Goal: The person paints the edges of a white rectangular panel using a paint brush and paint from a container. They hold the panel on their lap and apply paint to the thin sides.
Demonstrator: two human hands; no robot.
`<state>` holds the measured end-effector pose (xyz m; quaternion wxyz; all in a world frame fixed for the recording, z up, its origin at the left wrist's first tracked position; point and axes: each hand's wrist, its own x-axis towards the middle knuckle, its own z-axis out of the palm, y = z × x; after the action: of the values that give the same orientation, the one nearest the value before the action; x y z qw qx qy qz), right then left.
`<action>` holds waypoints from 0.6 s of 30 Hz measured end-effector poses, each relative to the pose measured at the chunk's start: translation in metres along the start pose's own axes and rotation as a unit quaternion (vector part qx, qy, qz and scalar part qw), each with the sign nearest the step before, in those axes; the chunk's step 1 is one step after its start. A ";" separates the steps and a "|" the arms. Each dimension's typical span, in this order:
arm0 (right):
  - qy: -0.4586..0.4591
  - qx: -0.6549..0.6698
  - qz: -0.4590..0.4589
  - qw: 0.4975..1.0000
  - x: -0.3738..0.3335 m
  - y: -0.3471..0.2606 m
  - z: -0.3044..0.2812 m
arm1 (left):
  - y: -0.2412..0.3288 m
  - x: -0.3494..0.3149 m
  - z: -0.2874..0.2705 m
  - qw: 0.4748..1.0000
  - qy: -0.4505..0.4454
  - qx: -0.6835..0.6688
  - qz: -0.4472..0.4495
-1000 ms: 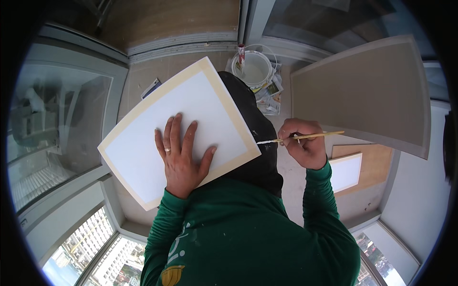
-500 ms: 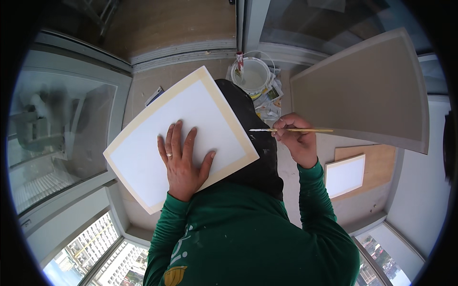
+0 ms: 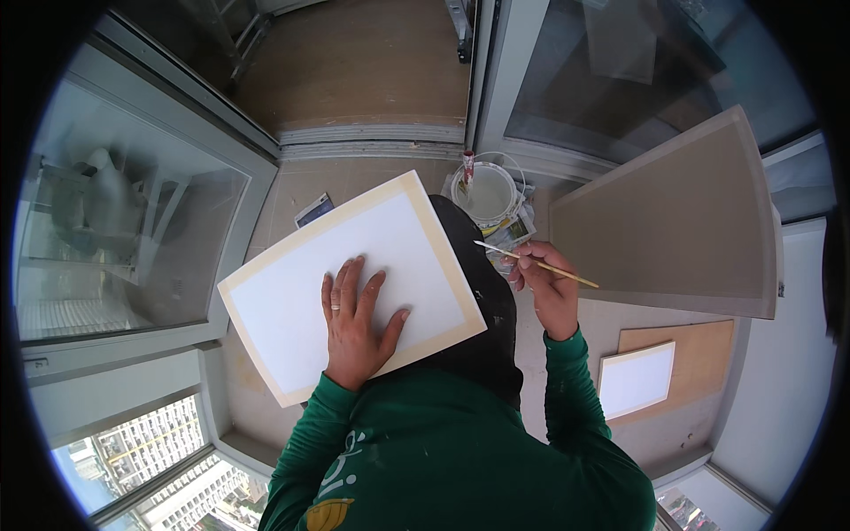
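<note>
Your left hand stays flat, fingers spread, on the white canvas over your lap; right hand fingers clamped on the thin brush, now tilted, tip toward 10 o'clock, nearer the paint bucket

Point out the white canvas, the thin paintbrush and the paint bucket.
white canvas [image 3: 292, 301], head view, on its bare white face.
thin paintbrush [image 3: 496, 250], head view, on the shaft near the tip.
paint bucket [image 3: 484, 192], head view, on the pale paint inside.
</note>
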<state>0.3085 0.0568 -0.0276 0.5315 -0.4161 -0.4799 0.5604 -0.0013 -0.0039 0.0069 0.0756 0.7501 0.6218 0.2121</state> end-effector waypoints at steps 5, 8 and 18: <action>0.020 0.003 -0.044 0.999 0.023 -0.013 0.021 | -0.003 -0.010 -0.008 1.000 0.012 -0.018 -0.014; -0.010 -0.022 -0.055 0.998 0.037 -0.028 0.037 | -0.005 -0.022 -0.018 0.999 0.022 -0.023 -0.037; -0.065 -0.045 -0.186 0.979 0.049 -0.044 0.098 | -0.031 -0.049 -0.034 0.990 0.099 -0.035 -0.092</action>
<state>0.2168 0.0952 0.0368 0.5751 -0.3060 -0.6069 0.4553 -0.0500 -0.0497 0.0149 0.0591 0.6619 0.6848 0.2991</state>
